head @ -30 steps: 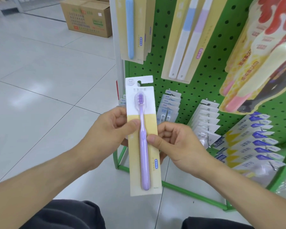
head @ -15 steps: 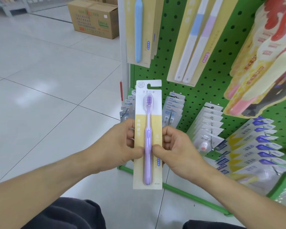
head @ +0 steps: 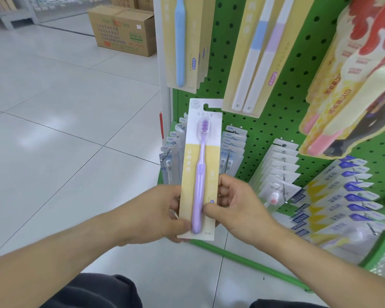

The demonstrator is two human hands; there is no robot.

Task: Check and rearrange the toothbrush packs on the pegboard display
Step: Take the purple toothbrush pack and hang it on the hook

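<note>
Here, nearest the camera, both hands meet around the lower part of a purple toothbrush pack (head: 201, 167): the left hand (head: 151, 215) grips its left edge with the thumb laid across the bottom of the card, and the right hand (head: 238, 205) pinches the right edge, thumb tip pressed on the front beside the handle. Both sit about equally close, so neither has an advantage for the lift. The pack stands upright, its long axis running roughly six to twelve o'clock with a slight lean toward one, bristles up and the hang slot at the very top, clear of any peg. Beyond it, from twelve round to three o'clock, rises the green pegboard (head: 282, 101), with a blue toothbrush pack (head: 182, 41) hanging at twelve and a twin pack (head: 257, 56) at one. Since the matching yellow cards hang above, the slot probably has to travel upward. Farther off, at eleven, a cardboard box (head: 122, 30) sits on the floor.
</note>
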